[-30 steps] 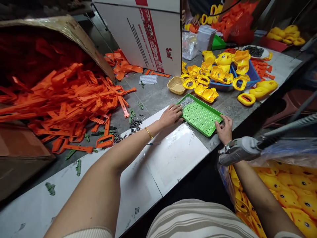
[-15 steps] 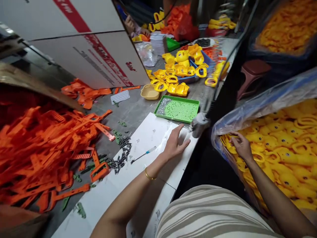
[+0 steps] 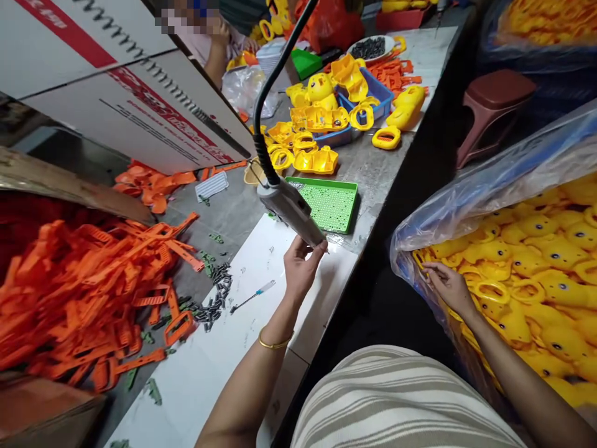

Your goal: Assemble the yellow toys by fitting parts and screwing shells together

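Observation:
A grey-white electric screwdriver with a black cord slants over the near side of the worktable. My left hand, a gold bangle at its wrist, is closed around the tool's lower nose, with thumb and fingers on either side. Just behind it lies a green perforated tray with small metal pieces at its far left. My right hand hovers at the edge of a plastic-lined bin, close above yellow duck-shaped toy parts. Its fingers are partly stretched and apart, with nothing visible in them.
Orange plastic strips heap up at left. Near them are black pieces and a thin screwdriver with a clear handle. Yellow toy halves and a blue basket stand farther back. A stool is right; another person sits behind the carton.
The hanging electric screwdriver has swung left, and my left hand, previously open and empty, has closed on its nose. My right hand has stayed by the bin's edge, its fingers slightly straighter.

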A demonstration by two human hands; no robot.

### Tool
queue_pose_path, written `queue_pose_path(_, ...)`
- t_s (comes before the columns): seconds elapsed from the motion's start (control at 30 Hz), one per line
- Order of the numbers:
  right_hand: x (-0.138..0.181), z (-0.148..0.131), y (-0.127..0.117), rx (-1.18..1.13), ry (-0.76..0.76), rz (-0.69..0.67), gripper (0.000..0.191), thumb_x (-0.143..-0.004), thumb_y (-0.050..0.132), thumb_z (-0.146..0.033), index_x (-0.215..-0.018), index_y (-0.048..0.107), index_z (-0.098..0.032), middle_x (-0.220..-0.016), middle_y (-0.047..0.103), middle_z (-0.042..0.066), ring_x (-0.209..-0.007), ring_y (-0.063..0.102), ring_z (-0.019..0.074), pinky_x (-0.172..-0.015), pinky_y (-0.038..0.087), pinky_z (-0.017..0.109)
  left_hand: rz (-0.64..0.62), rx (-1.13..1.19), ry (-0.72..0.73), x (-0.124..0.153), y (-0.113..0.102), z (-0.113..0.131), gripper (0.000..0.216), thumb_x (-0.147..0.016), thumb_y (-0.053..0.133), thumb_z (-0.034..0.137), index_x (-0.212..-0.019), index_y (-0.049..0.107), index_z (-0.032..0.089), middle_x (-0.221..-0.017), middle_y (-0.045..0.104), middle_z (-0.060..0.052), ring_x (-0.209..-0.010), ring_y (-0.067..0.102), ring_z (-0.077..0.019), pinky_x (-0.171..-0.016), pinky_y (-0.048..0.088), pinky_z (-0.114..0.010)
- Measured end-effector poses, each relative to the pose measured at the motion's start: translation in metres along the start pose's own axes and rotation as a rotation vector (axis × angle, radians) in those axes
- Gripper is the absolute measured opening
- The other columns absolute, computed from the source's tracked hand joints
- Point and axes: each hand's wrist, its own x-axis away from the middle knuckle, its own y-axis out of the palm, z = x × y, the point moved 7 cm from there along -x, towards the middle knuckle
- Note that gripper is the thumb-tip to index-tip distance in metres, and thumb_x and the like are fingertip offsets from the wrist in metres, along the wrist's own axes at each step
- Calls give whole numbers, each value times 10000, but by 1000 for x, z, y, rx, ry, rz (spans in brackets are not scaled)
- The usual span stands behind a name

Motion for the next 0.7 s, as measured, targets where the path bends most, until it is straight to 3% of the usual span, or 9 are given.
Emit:
queue_pose_path(0.13, -38, -42, 48, -72, -86, -108, 298, -923, 567, -410, -1094, 711, -213, -964, 755, 71, -708, 707, 167, -709, 622, 336, 70, 36, -9, 0, 3, 6, 359, -770, 802, 437, -1016, 724, 188, -1013, 775, -76, -948, 728, -224, -808, 603, -341)
queue_pose_path(0.23, -61, -81, 83, -152, -228, -164, 257, -961, 540, -359, -1114, 705, -235, -973, 727, 52, -704, 678, 138, -651, 593, 286, 122, 100, 36, -6, 7, 12, 377, -781, 809, 415, -1057, 721, 174, -974, 790, -94, -910, 752, -233, -789, 617, -347)
queue_pose_path(0.33, -73, -106, 103, -224, -323, -177, 220, -980, 520, -291, -1096, 698, -235, -938, 702, 38, -678, 652, 115, -597, 559, 251, 163, 161, 77, -14, 11, 16, 362, -820, 783, 397, -1094, 722, 169, -940, 796, -101, -872, 765, -236, -756, 622, -340)
queue_pose_path(0.57, -76, -90, 119, -245, -259, -246, 194, -981, 521, -236, -1066, 696, -227, -904, 695, 26, -661, 641, 102, -587, 542, 243, 279, 258, 117, -31, 21, 13, 296, -825, 793, 344, -1082, 729, 213, -950, 798, -49, -856, 762, -191, -767, 616, -308)
queue_pose_path(0.7, -75, -85, 117, -257, -247, -247, 193, -981, 522, -231, -1068, 695, -225, -908, 694, 25, -662, 638, 99, -584, 535, 239, 239, 192, 87, -36, 31, 5, 388, -801, 807, 395, -1123, 705, 205, -980, 796, -70, -882, 759, -201, -789, 617, -321)
